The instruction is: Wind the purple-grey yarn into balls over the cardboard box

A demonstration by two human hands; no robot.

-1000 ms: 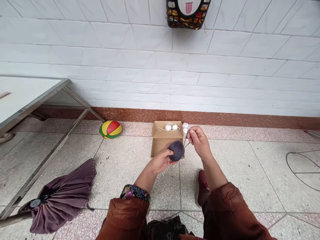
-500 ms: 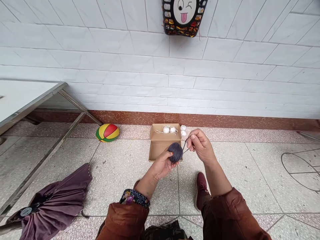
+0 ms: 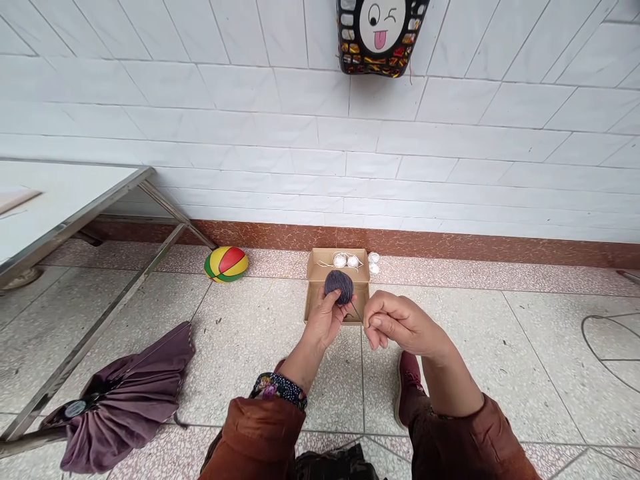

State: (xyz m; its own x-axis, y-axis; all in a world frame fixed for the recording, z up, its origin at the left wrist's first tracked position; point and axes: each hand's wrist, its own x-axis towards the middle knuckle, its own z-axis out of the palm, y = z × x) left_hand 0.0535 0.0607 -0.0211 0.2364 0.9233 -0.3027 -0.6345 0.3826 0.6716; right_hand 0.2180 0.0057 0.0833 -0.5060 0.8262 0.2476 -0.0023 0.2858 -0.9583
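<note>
My left hand [image 3: 323, 320] holds a dark grey-purple ball of yarn [image 3: 339, 285] up by its fingertips. A thin strand runs from the ball down to my right hand [image 3: 397, 325], which pinches it just right of and below the ball. Both hands hover above an open cardboard box [image 3: 317, 303] lying on the tiled floor. Inside the box, at its far end, lie two small white thread balls [image 3: 346, 261].
More small white balls [image 3: 373, 262] lie beside the box near the wall. A striped ball [image 3: 226, 264] rests at the skirting. A folded purple umbrella [image 3: 117, 399] lies at the left under a metal-framed table [image 3: 60, 220]. A basket with a face [image 3: 381, 33] hangs on the wall. My red shoe [image 3: 407, 373] is below my right hand.
My left hand raised the yarn ball farther away over the box. My right hand dropped lower and toward me, drawing the strand out.
</note>
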